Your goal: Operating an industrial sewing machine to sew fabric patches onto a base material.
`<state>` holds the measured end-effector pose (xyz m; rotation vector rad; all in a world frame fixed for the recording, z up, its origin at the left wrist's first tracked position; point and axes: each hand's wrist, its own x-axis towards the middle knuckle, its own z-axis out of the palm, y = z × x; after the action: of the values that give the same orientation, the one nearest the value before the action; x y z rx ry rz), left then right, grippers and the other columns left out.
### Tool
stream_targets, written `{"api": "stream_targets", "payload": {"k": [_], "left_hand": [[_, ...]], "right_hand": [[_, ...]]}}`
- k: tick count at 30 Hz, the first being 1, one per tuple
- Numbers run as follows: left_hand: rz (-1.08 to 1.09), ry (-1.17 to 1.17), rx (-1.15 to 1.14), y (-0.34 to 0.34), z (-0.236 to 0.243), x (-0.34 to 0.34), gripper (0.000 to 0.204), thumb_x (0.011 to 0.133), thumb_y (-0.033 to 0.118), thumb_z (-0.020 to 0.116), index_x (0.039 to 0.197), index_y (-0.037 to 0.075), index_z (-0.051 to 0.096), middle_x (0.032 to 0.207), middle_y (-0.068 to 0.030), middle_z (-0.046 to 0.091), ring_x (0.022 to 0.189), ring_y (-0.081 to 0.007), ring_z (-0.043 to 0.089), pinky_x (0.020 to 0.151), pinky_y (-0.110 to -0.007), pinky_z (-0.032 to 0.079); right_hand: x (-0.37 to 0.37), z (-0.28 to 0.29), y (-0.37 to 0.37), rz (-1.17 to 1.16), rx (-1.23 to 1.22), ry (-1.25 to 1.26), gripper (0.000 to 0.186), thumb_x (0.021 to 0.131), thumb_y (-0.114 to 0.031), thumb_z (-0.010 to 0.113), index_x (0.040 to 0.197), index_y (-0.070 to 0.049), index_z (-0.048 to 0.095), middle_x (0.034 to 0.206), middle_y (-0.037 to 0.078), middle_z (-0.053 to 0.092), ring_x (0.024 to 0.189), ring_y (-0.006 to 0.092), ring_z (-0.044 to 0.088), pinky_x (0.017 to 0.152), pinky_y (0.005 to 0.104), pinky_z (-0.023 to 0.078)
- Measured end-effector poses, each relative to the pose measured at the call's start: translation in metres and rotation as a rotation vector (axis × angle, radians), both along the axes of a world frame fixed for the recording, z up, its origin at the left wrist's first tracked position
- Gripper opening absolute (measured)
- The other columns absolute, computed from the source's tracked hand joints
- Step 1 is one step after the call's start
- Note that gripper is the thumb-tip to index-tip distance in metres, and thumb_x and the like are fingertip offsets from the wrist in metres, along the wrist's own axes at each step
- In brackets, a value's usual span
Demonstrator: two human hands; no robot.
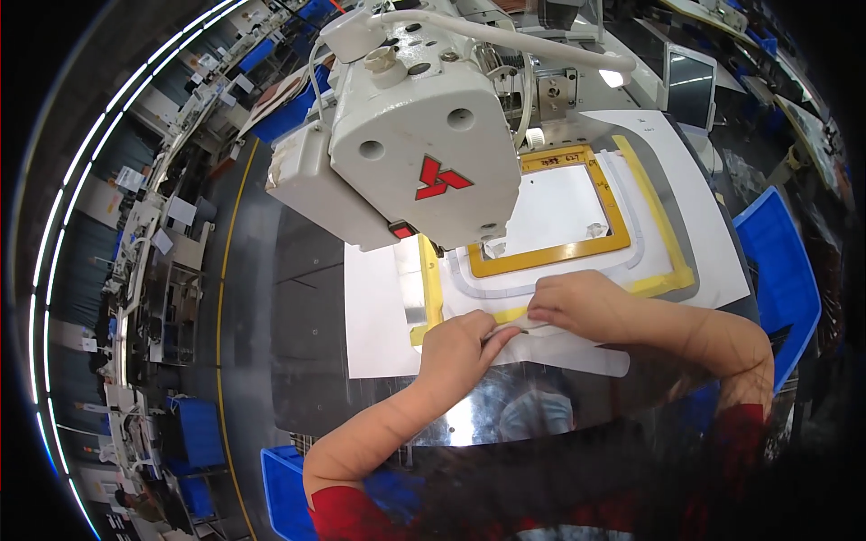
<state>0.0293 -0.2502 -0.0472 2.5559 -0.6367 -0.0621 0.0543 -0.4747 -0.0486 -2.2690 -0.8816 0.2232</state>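
Note:
A white sheet (379, 307) lies under the sewing machine head (415, 126), marked with yellow tape (667, 234) around a pale curved strip (631, 261) and an amber rectangular frame (550, 260). At the sheet's front edge, my left hand (460, 352) and my right hand (577, 307) are closed on a narrow, creased whitish piece (519, 325) lying between them, possibly the sheet's folded edge or a strip of tape; their fingertips partly hide it. A curled paper flap (595, 359) hangs beside them toward the front.
A dark metal tabletop (316, 343) surrounds the sheet. Blue bins stand at right (785, 288) and lower left (280, 487). A screen (687, 90) sits at back right. Other workstations (171, 261) line the left beyond a yellow floor line (219, 343).

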Motion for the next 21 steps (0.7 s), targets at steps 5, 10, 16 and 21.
{"api": "stream_targets", "payload": {"k": [5, 10, 16, 21], "left_hand": [[0.081, -0.059, -0.186, 0.007, 0.002, 0.019, 0.028, 0.086, 0.029, 0.067, 0.081, 0.002, 0.061, 0.069, -0.0088, 0.055, 0.071, -0.0273, 0.059, 0.066, -0.035, 0.049], [0.137, 0.047, -0.432, 0.011, -0.032, 0.081, 0.02, 0.086, 0.019, 0.069, 0.091, 0.001, 0.063, 0.076, -0.004, 0.057, 0.071, -0.016, 0.055, 0.066, -0.029, 0.046], [0.03, 0.411, -0.528, 0.043, -0.023, 0.081, 0.017, 0.086, 0.015, 0.07, 0.089, -0.001, 0.064, 0.081, -0.0024, 0.058, 0.069, -0.0123, 0.053, 0.065, -0.028, 0.044], [0.289, 0.004, -0.227, 0.042, -0.016, 0.081, 0.018, 0.082, 0.014, 0.07, 0.086, -0.003, 0.063, 0.084, -0.0104, 0.056, 0.075, -0.0232, 0.056, 0.068, -0.033, 0.046]], "right_hand": [[0.03, 0.005, -0.027, -0.215, -0.044, 0.071, 0.023, 0.087, -0.025, 0.066, 0.091, -0.003, 0.07, 0.084, 0.014, 0.066, 0.08, 0.0303, 0.064, 0.073, 0.0371, 0.05], [0.035, 0.018, -0.021, -0.287, -0.117, 0.236, 0.028, 0.085, -0.03, 0.069, 0.093, -0.003, 0.073, 0.084, 0.015, 0.07, 0.077, 0.0281, 0.065, 0.073, 0.0348, 0.05], [0.036, 0.004, -0.031, -0.269, 0.012, 0.171, 0.027, 0.082, -0.028, 0.073, 0.087, -0.001, 0.071, 0.078, 0.014, 0.069, 0.07, 0.0265, 0.065, 0.067, 0.034, 0.05], [0.071, 0.016, 0.003, -0.296, -0.13, 0.229, 0.031, 0.079, -0.033, 0.073, 0.085, -0.002, 0.072, 0.08, 0.015, 0.069, 0.075, 0.0283, 0.066, 0.07, 0.0359, 0.051]]}}
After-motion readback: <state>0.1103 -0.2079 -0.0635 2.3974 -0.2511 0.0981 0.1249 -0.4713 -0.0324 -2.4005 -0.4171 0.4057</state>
